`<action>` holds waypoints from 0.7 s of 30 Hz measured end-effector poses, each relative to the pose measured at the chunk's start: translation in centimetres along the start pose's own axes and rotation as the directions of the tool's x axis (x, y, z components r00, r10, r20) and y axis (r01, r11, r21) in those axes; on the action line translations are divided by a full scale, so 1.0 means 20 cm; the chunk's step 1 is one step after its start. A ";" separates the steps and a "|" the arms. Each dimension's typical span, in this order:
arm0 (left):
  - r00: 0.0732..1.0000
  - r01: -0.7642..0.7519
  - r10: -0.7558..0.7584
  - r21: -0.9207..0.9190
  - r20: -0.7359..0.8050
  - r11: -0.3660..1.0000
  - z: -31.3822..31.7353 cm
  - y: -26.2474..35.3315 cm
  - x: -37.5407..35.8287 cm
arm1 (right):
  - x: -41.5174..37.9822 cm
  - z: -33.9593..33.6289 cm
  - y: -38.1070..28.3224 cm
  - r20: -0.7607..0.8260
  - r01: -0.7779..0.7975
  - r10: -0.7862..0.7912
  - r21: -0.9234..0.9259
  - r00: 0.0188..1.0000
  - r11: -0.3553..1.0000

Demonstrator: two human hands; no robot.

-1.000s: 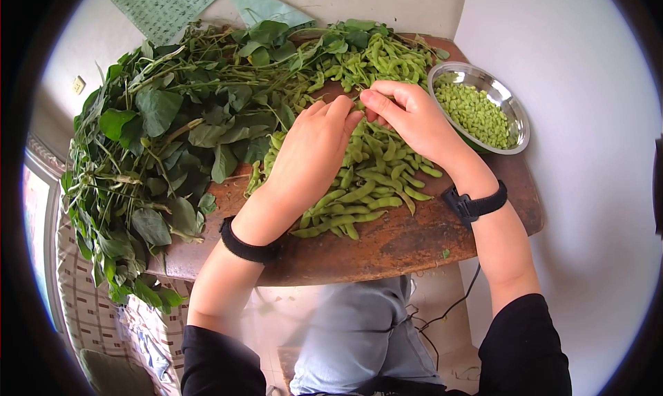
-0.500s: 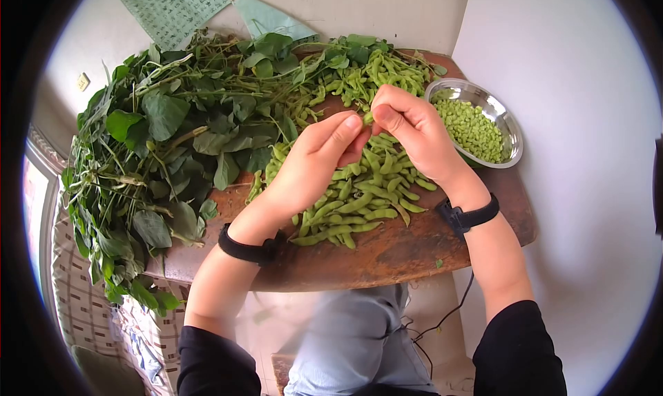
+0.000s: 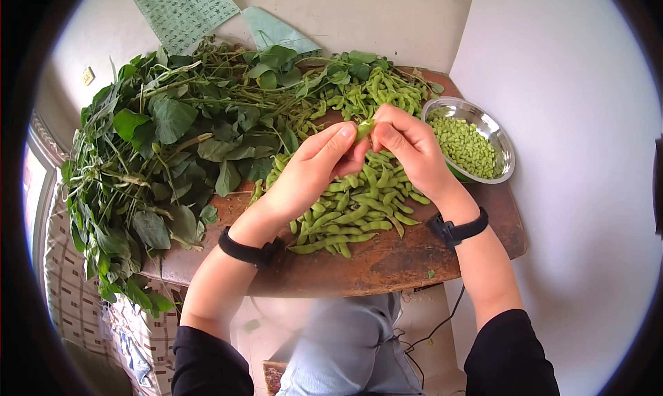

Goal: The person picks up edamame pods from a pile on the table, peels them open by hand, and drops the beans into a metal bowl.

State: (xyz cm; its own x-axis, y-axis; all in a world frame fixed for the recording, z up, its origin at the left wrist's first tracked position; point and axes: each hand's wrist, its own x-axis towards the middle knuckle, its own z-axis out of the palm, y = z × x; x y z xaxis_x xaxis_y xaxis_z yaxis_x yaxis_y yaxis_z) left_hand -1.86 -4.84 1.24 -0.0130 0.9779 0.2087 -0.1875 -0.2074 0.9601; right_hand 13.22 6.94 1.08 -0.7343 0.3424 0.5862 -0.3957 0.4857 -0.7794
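A green soybean pod is pinched between my two hands, above the pile of loose pods. My left hand grips it with thumb and fingers from the left. From the right, my right hand closes its thumb and bent forefinger on the pod's other end. Beneath both hands lies a heap of green soybean pods on the wooden table. A metal bowl to the right of my right hand holds shelled green beans.
Leafy bean stalks cover the left of the wooden table and hang over its edge. More pods lie at the back. A white wall stands on the right. A black cable runs below the table.
The pod shows more between my fingertips than before. Both hands stay close together on it, while the whole view has shifted slightly.
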 end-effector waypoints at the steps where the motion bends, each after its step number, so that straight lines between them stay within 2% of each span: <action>1: 0.999 -0.049 0.047 0.096 0.015 0.994 -0.02 -0.02 0.01 | 0.00 0.00 0.00 0.008 -0.028 0.028 0.009 1.000 1.000; 2: 0.995 -0.099 0.094 0.191 0.035 0.977 -0.03 -0.03 0.01 | 0.00 0.00 0.00 0.007 -0.028 0.028 0.008 1.000 1.000; 4: 0.990 -0.139 0.134 0.259 0.037 0.956 -0.03 -0.02 0.01 | 0.00 0.00 -0.01 -0.049 -0.176 0.179 0.046 0.983 0.983; 5: 0.984 -0.177 0.173 0.326 0.040 0.929 -0.02 -0.02 0.01 | 0.00 0.00 -0.01 -0.049 -0.176 0.178 0.046 0.983 0.983; 7: 0.984 -0.170 0.177 0.339 0.011 0.925 -0.02 -0.02 0.01 | 0.01 0.00 0.01 -0.161 -0.151 0.150 0.003 0.975 0.988; 8: 0.984 -0.162 0.180 0.351 -0.019 0.922 -0.02 -0.02 0.01 | 0.01 0.00 0.02 -0.162 -0.151 0.150 0.003 0.975 0.989; 10: 0.981 -0.161 0.189 0.345 -0.051 0.925 0.00 -0.03 0.01 | 0.01 0.01 0.04 -0.247 -0.049 0.038 -0.040 0.968 0.998; 11: 0.976 -0.160 0.199 0.339 -0.084 0.927 0.00 -0.04 0.01 | 0.01 0.02 0.04 -0.248 -0.050 0.039 -0.040 0.968 0.998; 13: 0.979 -0.150 0.187 0.345 -0.076 0.926 -0.01 -0.03 0.01 | 0.01 0.04 0.06 -0.349 -0.001 -0.048 -0.138 0.936 0.990; 14: 0.982 -0.141 0.175 0.352 -0.068 0.925 -0.01 -0.03 0.01 | 0.02 0.05 0.05 -0.350 -0.001 -0.047 -0.138 0.936 0.990; 16: 0.980 -0.149 0.184 0.338 -0.076 0.929 0.00 -0.04 0.01 | 0.03 0.04 0.03 -0.333 0.111 -0.196 -0.257 0.922 0.960; 17: 0.978 -0.157 0.193 0.324 -0.084 0.933 0.00 -0.04 0.01 | 0.03 0.04 0.02 -0.335 0.110 -0.195 -0.257 0.922 0.960; 19: 0.979 -0.147 0.188 0.356 -0.081 0.923 -0.01 -0.04 0.01 | 0.03 0.03 -0.01 -0.207 0.152 -0.284 -0.492 0.936 0.858; 21: 0.980 -0.139 0.184 0.388 -0.080 0.911 -0.02 -0.04 0.02 | 0.03 0.02 0.00 -0.172 0.168 -0.303 -0.537 0.937 0.826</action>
State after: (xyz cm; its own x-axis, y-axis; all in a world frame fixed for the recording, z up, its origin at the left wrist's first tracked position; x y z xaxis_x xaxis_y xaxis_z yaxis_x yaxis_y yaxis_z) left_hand -2.03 -4.34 0.42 -0.1255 0.9221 0.3660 0.2119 -0.3355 0.9179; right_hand 12.52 6.86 1.44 -0.4734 0.3124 0.8236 -0.1542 0.8912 -0.4267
